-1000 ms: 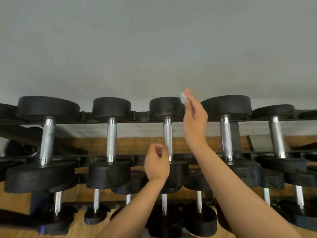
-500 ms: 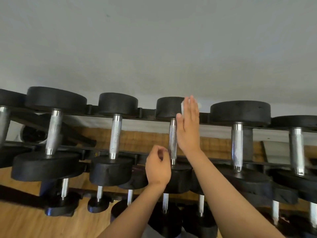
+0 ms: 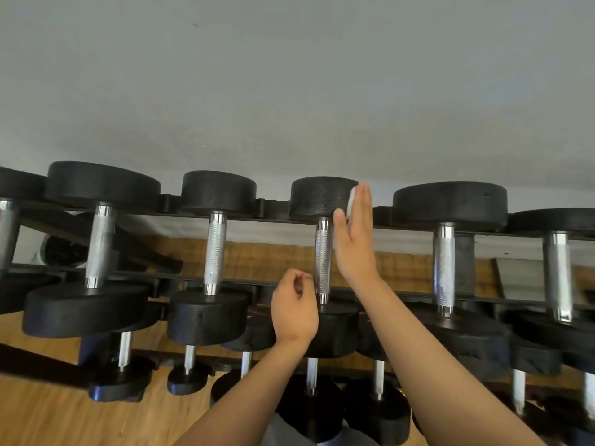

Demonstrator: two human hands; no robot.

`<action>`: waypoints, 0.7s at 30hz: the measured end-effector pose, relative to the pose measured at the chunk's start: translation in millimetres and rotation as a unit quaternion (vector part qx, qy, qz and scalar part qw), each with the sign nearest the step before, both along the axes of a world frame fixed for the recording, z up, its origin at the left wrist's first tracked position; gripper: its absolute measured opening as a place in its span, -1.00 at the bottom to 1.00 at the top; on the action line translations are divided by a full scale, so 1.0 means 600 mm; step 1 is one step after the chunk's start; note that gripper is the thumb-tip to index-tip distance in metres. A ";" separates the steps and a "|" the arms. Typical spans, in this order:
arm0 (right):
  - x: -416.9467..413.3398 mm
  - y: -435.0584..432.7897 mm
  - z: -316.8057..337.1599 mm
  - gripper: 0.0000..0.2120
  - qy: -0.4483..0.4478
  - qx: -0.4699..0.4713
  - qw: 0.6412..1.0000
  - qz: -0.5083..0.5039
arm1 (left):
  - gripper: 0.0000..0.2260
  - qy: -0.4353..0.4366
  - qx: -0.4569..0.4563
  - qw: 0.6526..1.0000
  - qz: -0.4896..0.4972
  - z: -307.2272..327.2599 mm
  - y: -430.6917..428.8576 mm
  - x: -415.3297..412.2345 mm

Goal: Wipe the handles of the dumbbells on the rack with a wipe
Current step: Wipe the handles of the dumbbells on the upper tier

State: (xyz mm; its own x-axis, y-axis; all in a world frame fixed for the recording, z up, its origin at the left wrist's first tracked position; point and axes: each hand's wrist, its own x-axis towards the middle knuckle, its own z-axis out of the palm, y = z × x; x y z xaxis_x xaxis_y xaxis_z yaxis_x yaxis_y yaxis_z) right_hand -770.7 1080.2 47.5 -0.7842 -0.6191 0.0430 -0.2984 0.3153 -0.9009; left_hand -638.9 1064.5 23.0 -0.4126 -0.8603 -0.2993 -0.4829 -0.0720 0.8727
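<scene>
Wipe behind flat right hand, beside dumbbell handle

— Where's the small white wipe?
— Flat against the far black round head of the middle dumbbell, above its knurled chrome handle, on the black metal rack, top tier.
</scene>
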 end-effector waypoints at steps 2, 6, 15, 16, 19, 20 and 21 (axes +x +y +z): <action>0.005 -0.003 -0.003 -0.40 0.164 0.069 0.983 0.043 | -0.84 0.004 0.002 1.000 0.000 0.002 0.000 -0.001; -0.014 -0.017 0.008 -0.40 0.407 0.196 0.885 0.116 | -0.83 -0.004 0.008 1.000 -0.003 0.006 0.001 0.001; -0.044 -0.103 0.068 -0.43 0.595 0.364 0.622 0.357 | -0.83 0.001 -0.003 1.000 0.000 0.004 0.000 0.004; -0.043 -0.114 0.070 -0.46 0.603 0.373 0.600 0.372 | -0.83 0.003 -0.005 1.000 0.002 0.003 0.000 0.005; -0.063 -0.107 0.075 -0.53 0.601 0.348 0.581 0.424 | -0.81 0.005 0.004 1.000 0.001 0.003 -0.001 0.007; -0.077 -0.096 0.074 -0.54 0.609 0.317 0.579 0.440 | -0.81 0.005 0.006 1.000 -0.002 0.003 -0.001 0.007; -0.090 -0.085 0.070 -0.55 0.620 0.279 0.581 0.448 | -0.81 0.005 0.007 1.000 -0.005 0.004 -0.001 0.008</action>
